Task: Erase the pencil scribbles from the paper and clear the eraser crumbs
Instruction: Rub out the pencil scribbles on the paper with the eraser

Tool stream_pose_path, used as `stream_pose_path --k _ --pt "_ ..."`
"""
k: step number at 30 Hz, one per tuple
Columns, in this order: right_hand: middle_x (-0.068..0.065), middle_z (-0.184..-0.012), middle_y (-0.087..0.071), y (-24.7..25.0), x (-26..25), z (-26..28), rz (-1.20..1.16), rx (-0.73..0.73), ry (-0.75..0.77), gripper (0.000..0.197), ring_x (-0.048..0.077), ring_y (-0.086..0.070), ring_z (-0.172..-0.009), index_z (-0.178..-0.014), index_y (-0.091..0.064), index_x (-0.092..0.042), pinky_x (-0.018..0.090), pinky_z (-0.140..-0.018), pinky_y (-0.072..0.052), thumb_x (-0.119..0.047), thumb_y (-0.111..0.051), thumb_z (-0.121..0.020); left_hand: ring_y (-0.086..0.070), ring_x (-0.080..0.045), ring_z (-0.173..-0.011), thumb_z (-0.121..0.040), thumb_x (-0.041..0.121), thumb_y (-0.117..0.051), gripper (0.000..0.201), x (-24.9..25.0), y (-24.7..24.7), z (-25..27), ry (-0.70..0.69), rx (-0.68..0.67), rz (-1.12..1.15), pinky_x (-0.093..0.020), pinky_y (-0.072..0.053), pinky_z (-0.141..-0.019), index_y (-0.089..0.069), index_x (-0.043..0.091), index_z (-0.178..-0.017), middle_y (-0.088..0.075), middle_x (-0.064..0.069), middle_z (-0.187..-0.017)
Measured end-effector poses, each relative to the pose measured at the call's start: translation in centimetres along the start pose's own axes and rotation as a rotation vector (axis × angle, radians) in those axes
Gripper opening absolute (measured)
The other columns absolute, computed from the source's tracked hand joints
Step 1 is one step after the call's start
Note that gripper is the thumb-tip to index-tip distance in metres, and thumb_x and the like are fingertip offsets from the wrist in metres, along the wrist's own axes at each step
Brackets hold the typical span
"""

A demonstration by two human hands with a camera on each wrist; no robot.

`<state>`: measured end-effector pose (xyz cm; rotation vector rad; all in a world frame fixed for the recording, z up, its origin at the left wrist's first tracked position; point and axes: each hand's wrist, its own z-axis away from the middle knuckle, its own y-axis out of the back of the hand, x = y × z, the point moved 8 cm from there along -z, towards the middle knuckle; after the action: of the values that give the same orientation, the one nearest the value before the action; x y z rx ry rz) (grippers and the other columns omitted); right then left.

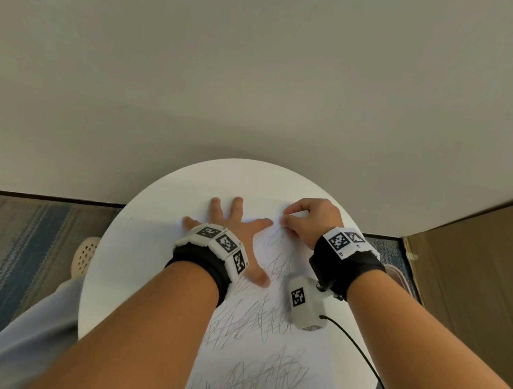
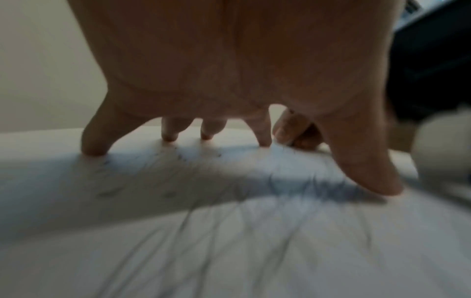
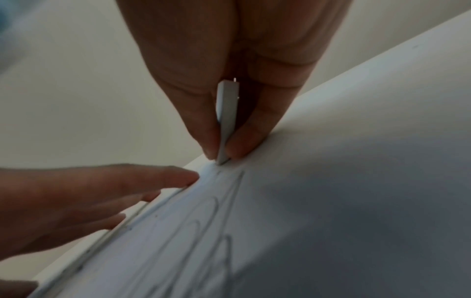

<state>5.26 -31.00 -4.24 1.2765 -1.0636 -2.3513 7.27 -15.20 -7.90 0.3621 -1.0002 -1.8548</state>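
A white sheet of paper (image 1: 263, 348) covered in grey pencil scribbles (image 1: 264, 371) lies on a round white table (image 1: 134, 244). My left hand (image 1: 229, 226) lies flat on the sheet's far left part, fingers spread and straight (image 2: 94, 141). My right hand (image 1: 306, 219) is at the far edge of the paper. In the right wrist view it pinches a thin white eraser (image 3: 226, 121) between thumb and fingers, its tip on the paper (image 3: 331, 201) at the top of a scribble (image 3: 229, 201). Dark eraser crumbs (image 2: 183, 155) dot the paper (image 2: 229, 242) under my left palm.
The table stands against a plain wall (image 1: 263, 67). A brown cardboard box (image 1: 480, 267) sits to the right. Striped carpet (image 1: 12, 246) and a perforated beige shoe (image 1: 85, 254) show at the left. A black cable (image 1: 367, 360) trails from the right wrist camera across the table.
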Motion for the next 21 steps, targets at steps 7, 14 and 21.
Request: stream_pose_path --k 7,14,21 --pt "-0.004 -0.068 -0.065 -2.0 -0.4 1.5 -0.021 -0.112 0.02 0.006 0.01 -0.061 -0.062 -0.075 -0.07 -0.024 0.017 -0.055 -0.045 -0.02 -0.068 -0.078 0.023 -0.035 -0.142 -0.055 0.076 -0.073 0.119 -0.2 0.1 0.4 0.005 0.005 -0.023 -0.078 -0.013 -0.099 0.008 0.06 -0.142 0.027 0.006 -0.155" --pt "-0.002 -0.06 -0.065 -3.4 -0.5 2.6 -0.049 -0.184 0.025 0.009 0.009 -0.059 -0.054 -0.07 -0.07 -0.024 0.019 -0.059 -0.048 -0.019 -0.067 -0.077 0.026 -0.035 -0.141 -0.053 0.078 -0.073 0.122 -0.4 0.0 0.2 0.005 0.001 -0.021 -0.078 -0.01 -0.1 0.01 0.061 -0.14 0.035 0.0 -0.153" --pt "-0.007 -0.063 -0.063 -3.6 -1.0 2.8 0.014 -0.212 0.077 0.017 0.011 -0.061 -0.063 -0.064 -0.067 -0.028 0.018 -0.061 -0.047 -0.019 -0.064 -0.078 0.027 -0.038 -0.14 -0.052 0.078 -0.073 0.122 -0.4 0.0 0.1 0.036 -0.003 -0.03 -0.077 -0.011 -0.101 0.011 0.062 -0.139 0.037 -0.002 -0.152"
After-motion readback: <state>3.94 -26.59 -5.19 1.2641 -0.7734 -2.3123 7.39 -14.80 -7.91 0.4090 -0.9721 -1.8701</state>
